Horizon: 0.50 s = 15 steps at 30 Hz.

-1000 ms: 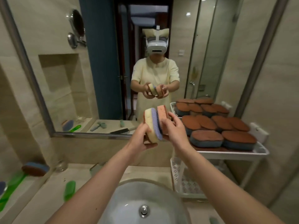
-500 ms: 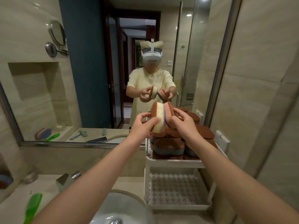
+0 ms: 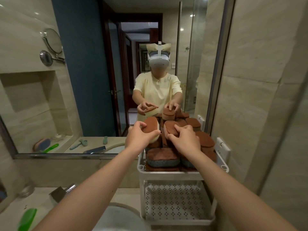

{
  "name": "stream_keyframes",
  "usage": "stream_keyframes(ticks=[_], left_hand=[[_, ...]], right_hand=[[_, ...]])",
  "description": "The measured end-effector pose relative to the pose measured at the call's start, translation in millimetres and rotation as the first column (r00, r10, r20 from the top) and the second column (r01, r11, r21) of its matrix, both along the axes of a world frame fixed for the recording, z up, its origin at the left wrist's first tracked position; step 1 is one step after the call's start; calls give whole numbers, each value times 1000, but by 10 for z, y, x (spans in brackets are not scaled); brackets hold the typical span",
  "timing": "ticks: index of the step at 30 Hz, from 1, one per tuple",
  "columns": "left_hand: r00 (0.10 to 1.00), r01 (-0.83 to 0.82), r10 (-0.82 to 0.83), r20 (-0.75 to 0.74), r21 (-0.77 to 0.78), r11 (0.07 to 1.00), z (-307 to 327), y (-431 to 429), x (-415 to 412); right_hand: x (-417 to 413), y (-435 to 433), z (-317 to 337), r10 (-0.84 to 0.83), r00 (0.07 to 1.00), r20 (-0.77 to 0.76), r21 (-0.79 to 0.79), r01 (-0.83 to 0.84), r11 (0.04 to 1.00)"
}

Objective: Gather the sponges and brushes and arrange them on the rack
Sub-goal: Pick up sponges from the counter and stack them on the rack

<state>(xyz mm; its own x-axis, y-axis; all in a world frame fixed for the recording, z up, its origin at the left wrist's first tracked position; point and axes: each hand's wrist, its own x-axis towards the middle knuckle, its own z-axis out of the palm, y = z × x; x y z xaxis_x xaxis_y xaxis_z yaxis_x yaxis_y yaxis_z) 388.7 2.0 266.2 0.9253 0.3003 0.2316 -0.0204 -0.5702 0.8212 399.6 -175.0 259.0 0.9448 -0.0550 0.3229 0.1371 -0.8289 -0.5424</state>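
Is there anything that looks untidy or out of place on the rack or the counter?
Yes. The top shelf of the white plastic rack is overfilled: brown-topped sponges lie heaped in layers, some tilted. A green plastic brush lies on the counter beside the sink, apart from the rack.

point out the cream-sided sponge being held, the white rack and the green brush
cream-sided sponge (image 3: 150, 125): head view, its brown top face
white rack (image 3: 175, 175): head view, upper tier's front rim
green brush (image 3: 27, 217): head view, its green body
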Motion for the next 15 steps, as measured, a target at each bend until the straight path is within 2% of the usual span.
stream_keyframes(ticks=[6, 15], left_hand=[[999, -45, 46, -4, 165, 985, -48, -94, 128], [997, -54, 67, -39, 274, 960, -124, -153, 180]], right_hand=[[64, 31, -47, -49, 997, 54, -116, 55, 992], [87, 82, -135, -62, 998, 4, -199, 61, 978]])
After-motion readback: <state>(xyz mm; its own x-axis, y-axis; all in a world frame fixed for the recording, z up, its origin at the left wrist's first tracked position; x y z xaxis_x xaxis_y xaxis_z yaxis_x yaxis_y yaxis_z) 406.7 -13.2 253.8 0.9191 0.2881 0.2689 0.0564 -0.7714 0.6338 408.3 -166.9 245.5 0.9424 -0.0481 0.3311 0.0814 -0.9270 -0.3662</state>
